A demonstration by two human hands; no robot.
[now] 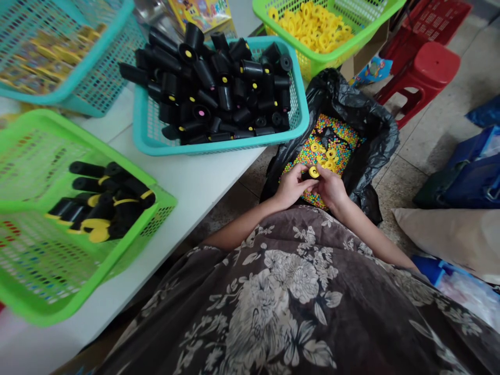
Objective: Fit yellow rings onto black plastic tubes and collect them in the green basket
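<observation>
My left hand [292,185] is closed around a short black tube [308,176]. A yellow ring-shaped cap [313,172] sits at the tube's end, and my right hand [330,186] pinches that cap from the other side. Both hands are over a container lined with a black plastic bag [347,99]. Inside it lie many small multicoloured beads [336,130], with several loose yellow caps [331,154] on top of them just beyond my fingers. The fingers partly hide the tube.
On the white table [187,182] stand a blue basket [219,148] heaped with black tubes, a green basket [117,271] with yellow-capped tubes, and another blue basket [94,83]. A green basket [363,39] of yellow caps is beyond. A red stool [433,62] stands at right.
</observation>
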